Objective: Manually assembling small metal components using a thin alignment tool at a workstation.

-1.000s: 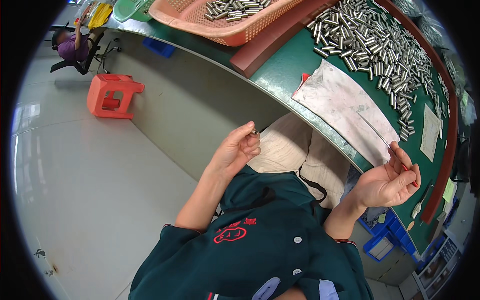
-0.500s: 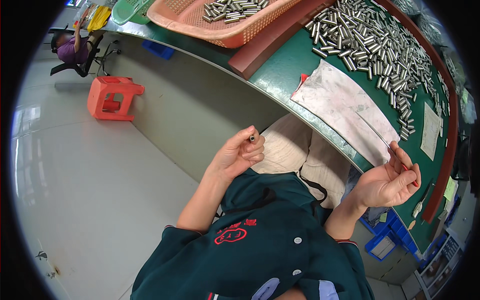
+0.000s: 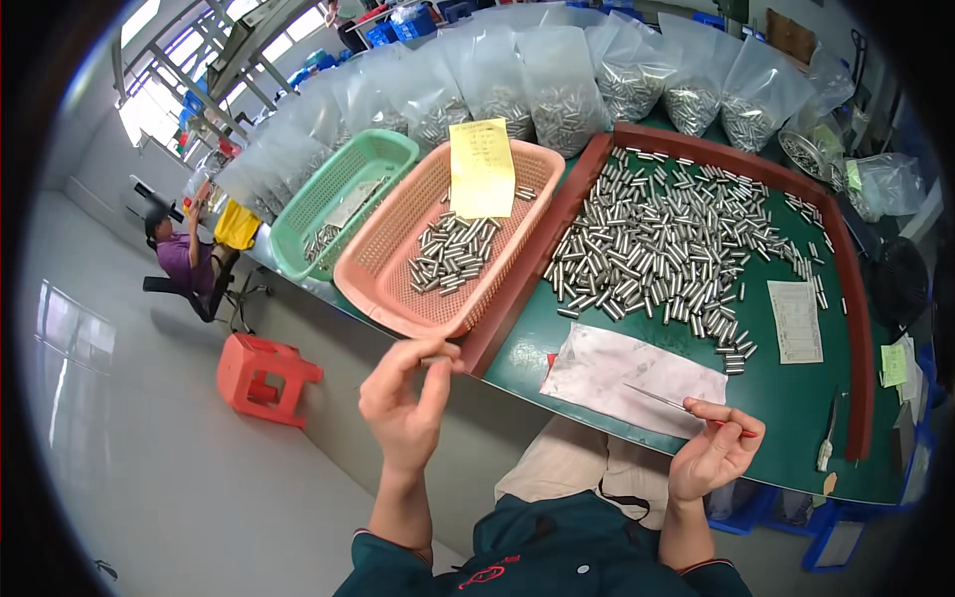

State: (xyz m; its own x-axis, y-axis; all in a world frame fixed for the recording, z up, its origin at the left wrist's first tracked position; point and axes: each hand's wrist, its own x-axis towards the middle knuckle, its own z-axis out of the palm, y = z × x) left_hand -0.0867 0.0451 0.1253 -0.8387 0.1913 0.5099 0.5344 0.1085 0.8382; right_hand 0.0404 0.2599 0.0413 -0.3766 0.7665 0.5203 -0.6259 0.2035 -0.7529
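My left hand point(image 3: 400, 403) is raised at the near end of the pink basket point(image 3: 383, 298), thumb and forefinger pinching a small metal tube point(image 3: 440, 360). In my right hand point(image 3: 711, 463) is a slim pick with a red handle point(image 3: 731, 426); its thin metal shaft points left over a stained white cloth point(image 3: 622, 373). The cloth lies along the front of the green tabletop. Beyond it spreads a big heap of short shiny metal tubes point(image 3: 647, 244). More tubes point(image 3: 453, 257) lie inside the pink basket, with a yellow paper point(image 3: 482, 169) across its far part.
Brown-red edging point(image 3: 856, 348) borders the heap. A green basket point(image 3: 288, 219) stands left of the pink one. Clear bags of metal parts point(image 3: 562, 95) line the back. At right lie a paper sheet point(image 3: 794, 323) and a white-handled tool point(image 3: 826, 443). A red stool point(image 3: 264, 378) and seated person point(image 3: 184, 254) are at left.
My view has tilted up, showing more of the table and the bags. My left hand has moved from before my body toward the pink basket, carrying the tube. The right keeps the pick.
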